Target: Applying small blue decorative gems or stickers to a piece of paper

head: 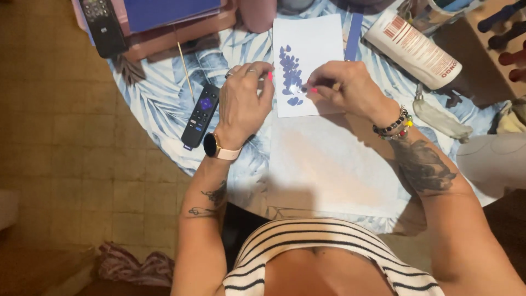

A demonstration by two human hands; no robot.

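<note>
White tube (415,50) with red-striped label, lying top right

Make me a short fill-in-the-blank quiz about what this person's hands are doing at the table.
1. Both hands work on a white card covered with small ____ petal shapes.
2. The left hand wears a watch on its ____.
3. A black remote control lies just to the ____ of the left hand in the picture.
4. The right hand has a beaded ____ at the wrist.

Missing words: blue; wrist; left; bracelet
</note>
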